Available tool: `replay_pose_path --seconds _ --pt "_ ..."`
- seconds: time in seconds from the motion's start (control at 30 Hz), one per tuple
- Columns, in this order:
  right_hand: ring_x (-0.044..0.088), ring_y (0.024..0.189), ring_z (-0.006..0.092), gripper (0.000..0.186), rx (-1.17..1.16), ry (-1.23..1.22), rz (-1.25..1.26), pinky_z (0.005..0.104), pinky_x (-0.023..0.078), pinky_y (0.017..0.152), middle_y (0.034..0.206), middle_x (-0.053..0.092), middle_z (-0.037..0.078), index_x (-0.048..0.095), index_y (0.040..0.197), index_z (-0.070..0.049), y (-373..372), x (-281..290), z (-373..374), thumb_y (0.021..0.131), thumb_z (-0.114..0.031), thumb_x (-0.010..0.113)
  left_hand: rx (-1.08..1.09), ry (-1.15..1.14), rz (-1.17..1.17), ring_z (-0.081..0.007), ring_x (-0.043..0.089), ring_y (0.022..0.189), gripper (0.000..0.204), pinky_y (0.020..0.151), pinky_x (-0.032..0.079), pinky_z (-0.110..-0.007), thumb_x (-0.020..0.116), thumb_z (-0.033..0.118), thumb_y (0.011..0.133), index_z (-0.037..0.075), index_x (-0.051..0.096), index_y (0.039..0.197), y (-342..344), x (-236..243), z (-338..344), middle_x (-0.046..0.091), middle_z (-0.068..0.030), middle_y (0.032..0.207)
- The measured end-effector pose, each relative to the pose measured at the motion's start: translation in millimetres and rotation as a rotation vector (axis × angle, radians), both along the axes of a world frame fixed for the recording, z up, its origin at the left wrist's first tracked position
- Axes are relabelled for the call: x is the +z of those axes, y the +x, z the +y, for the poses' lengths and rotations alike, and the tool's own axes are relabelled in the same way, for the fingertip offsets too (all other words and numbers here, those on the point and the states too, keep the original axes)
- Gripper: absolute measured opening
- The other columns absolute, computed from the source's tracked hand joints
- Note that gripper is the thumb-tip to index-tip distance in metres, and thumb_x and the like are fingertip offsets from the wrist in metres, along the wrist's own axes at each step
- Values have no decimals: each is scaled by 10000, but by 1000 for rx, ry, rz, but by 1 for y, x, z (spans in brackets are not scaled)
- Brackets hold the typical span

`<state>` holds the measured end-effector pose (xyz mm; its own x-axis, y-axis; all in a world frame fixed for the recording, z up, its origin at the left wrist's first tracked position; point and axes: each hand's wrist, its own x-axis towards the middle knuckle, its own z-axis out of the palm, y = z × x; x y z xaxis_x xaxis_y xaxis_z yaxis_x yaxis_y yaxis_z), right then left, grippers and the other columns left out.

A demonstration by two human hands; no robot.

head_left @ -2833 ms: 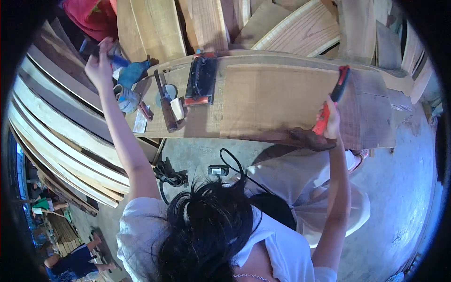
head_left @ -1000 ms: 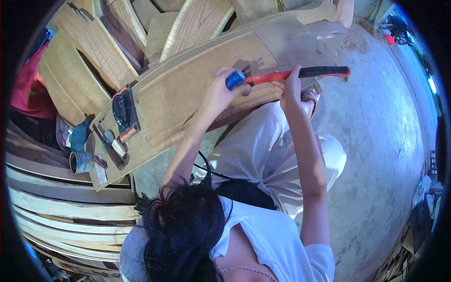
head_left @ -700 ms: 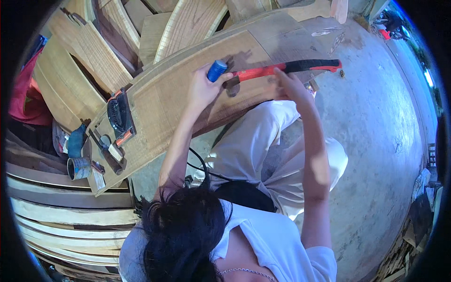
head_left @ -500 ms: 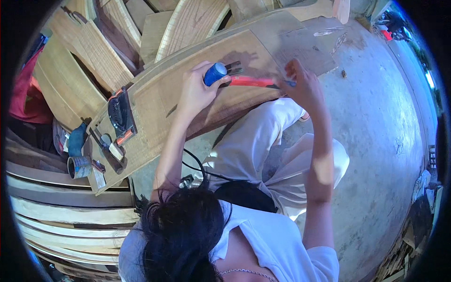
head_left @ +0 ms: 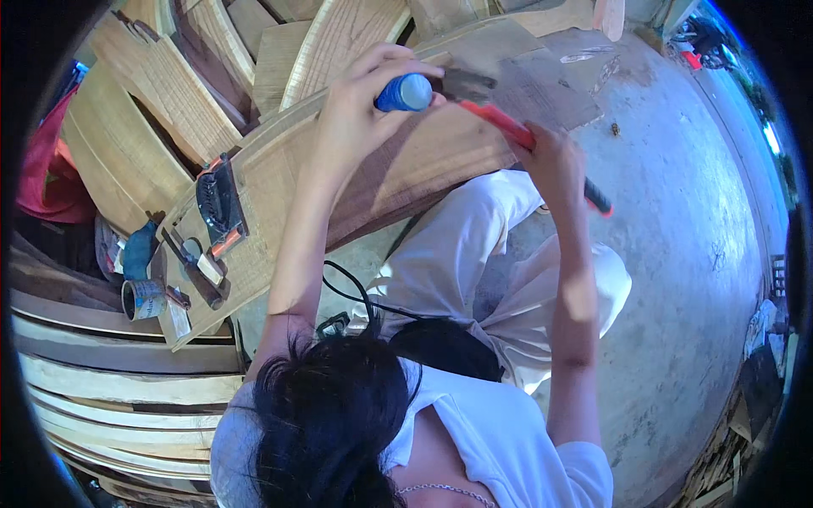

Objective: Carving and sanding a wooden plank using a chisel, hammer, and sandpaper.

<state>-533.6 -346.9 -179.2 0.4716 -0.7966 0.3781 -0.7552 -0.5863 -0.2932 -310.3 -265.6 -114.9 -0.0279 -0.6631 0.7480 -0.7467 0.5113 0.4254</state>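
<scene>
My left hand (head_left: 357, 97) is closed around a short blue cylinder (head_left: 405, 93), raised over a long wooden board (head_left: 275, 199). My right hand (head_left: 555, 161) grips the red-and-black handle of a hammer-like tool (head_left: 500, 121); its dark head, blurred by motion, is just right of the cylinder, above the board's far part. On the board's left end lie a black-and-orange tool (head_left: 218, 203), a dark wooden-handled tool (head_left: 203, 284) and a pale block (head_left: 210, 271). A metal can (head_left: 142, 300) and a blue crumpled item (head_left: 138, 252) sit beside them.
Loose planks (head_left: 144, 93) lean behind the board, and stacked boards (head_left: 127, 381) fill the left. A red cloth (head_left: 51, 161) hangs among them. Concrete floor (head_left: 677, 296) spreads to the right, with scrap wood (head_left: 720, 457) along its edge. A black cable (head_left: 356, 298) lies by my legs.
The view has swung since the oldest frame. Both hands met over the board; lately my left has risen with the cylinder, and my right has tilted the tool's handle down toward me.
</scene>
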Motion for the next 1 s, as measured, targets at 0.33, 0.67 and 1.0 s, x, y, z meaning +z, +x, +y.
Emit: replay_pose_path --seconds 0.33,0.67,1.0 --pt "431 440 72 298 -145 -27 -1281 218 332 429 505 474 -1 492 613 -61 -52 54 63 831 -227 607 -526 -162 -418 -249 556 669 274 577 474 -354 646 158 572 84 523 805 -86 -22 1 530 -54 758" --pt "413 476 159 292 7 -659 -1493 323 456 517 547 401 62 360 643 -34 -118 98 91 877 -179 456 -562 -107 -438 -253 504 890 284 728 428 -373 632 142 673 56 490 903 -106 -7 19 465 -90 918" --pt "420 474 146 344 -143 -666 -1270 286 410 465 534 417 70 377 634 -11 -184 98 89 895 -205 487 -428 300 -106 -312 559 801 456 731 461 -354 666 215 695 -1 491 1056 -102 -26 -77 560 -147 923"
